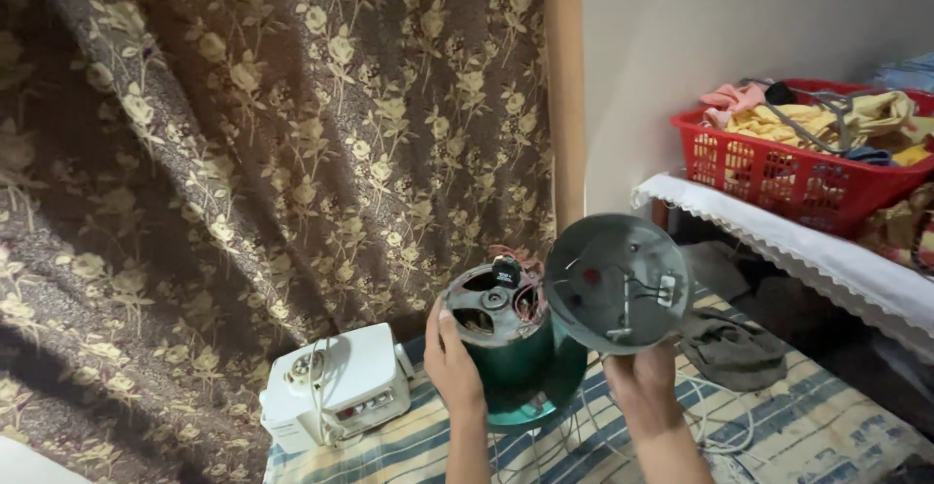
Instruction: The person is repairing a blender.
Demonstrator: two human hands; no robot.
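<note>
Left hand grip clasping green motor housing, right hand grip pinching grey round cover, perhaps wired.

I'm in a home, a lived-in room. A floral curtain hangs beside me. A red laundry basket of clothes sits on a lace-edged shelf.

head cam | looks forward-down, near | hands, probably seated

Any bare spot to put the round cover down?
Striped cloth right of the right hand, past the white cord and below the grey rag, is bare. Crowded: the left hand with the green housing beside the white box; the shelf's red basket.
</note>
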